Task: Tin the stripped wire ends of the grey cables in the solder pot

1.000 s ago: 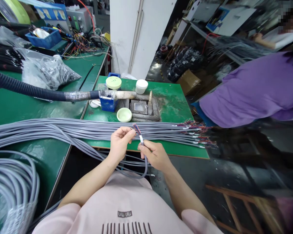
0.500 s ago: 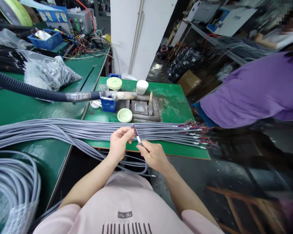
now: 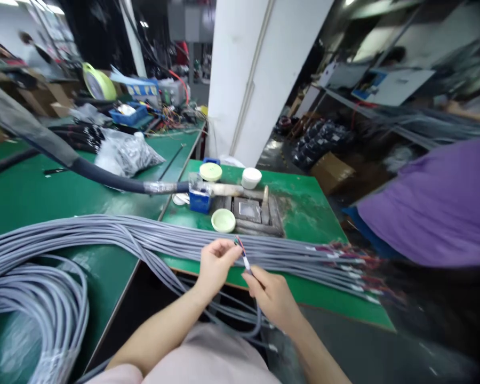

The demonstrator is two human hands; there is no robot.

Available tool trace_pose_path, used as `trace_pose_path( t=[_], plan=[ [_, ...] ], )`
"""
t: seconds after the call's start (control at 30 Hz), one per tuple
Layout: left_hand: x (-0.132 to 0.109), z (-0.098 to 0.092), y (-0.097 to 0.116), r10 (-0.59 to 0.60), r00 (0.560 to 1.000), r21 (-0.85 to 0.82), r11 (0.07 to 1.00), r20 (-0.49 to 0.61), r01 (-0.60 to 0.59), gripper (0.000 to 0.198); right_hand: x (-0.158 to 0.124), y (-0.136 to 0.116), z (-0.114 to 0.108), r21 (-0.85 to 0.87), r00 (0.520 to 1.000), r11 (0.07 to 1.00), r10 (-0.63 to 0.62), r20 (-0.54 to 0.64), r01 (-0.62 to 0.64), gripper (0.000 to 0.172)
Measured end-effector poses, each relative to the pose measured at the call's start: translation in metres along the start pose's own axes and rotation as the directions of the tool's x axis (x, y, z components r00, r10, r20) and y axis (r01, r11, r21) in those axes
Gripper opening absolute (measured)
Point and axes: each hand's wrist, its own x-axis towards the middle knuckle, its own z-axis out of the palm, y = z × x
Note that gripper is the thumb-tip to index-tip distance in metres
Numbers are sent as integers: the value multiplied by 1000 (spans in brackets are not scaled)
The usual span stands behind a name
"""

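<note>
Green counter (image 3: pixel 304 202), cluttered workshop behind. Above near edge: grey cable (image 3: pixel 247 264), round and rubbery, gripped by right hand (image 3: pixel 274 296) at its white-banded sheath end, thin coloured cores (image 3: pixel 239 245) pinched by left hand (image 3: pixel 216 264). Along counter, sheaf (image 3: pixel 164 240) of like cables, smooth, matt, already stripped, red-blue ends (image 3: pixel 352 261) fanned past right edge. Coil (image 3: pixel 44 298) at left, ends out of sight.

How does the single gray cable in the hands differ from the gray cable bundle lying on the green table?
The single cable is one strand, held by the left hand and the right hand above the table edge; the cable bundle is many strands lying flat on the green table. The single cable's stripped end points up; the cable bundle's ends point right. Both have gray jackets and coloured wires at the end.
</note>
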Motion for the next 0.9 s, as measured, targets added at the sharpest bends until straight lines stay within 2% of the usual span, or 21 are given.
trace_pose_path(
  t=[0.07, 0.1, 0.17, 0.23, 0.37, 0.43, 0.47, 0.6, 0.67, 0.73, 0.8, 0.9],
  plan=[
    [-1, -1, -2, 170, 985, 110, 980, -30, -166, 23, 1, 3, -1, 136, 998, 989, 46, 43, -52, 37],
    [-2, -1, -3, 275, 962, 196, 943, 1, -270, 19, 2, 5, -1, 218, 994, 972, 72, 84, -89, 38],
    [-4, -3, -6, 460, 883, 285, 838, 92, -466, 16, 3, 8, 0, 398, 979, 900, 124, 160, -179, 39],
    [-7, -5, -10, 578, 801, 321, 737, 154, -594, 15, 2, 11, 2, 583, 968, 774, 166, 187, -246, 40],
    [-13, -5, -21, 696, 671, 342, 583, 258, -737, 12, 1, 13, 9, 821, 960, 505, 213, 181, -267, 42],
    [-14, -3, -26, 708, 637, 329, 549, 307, -768, 11, 1, 14, 12, 856, 958, 447, 228, 171, -259, 42],
    [-15, -2, -27, 704, 635, 323, 549, 319, -771, 11, 1, 15, 14, 866, 959, 435, 242, 151, -246, 43],
    [-18, 6, -31, 664, 685, 277, 626, 301, -729, 11, -2, 18, 16, 891, 944, 421, 328, 22, -167, 38],
    [-20, 11, -34, 608, 751, 229, 716, 258, -659, 15, -3, 20, 14, 903, 930, 415, 364, -50, -114, 33],
    [-21, 18, -36, 505, 838, 163, 826, 208, -539, 23, -6, 24, 11, 905, 922, 421, 368, -118, -52, 31],
    [-23, 24, -38, 381, 906, 87, 912, 185, -401, 32, -9, 28, 5, 888, 927, 459, 333, -172, 0, 29],
    [-23, 29, -37, 237, 953, -2, 970, 190, -241, 40, -13, 34, -6, 800, 949, 598, 215, -229, 58, 22]
  ],
)
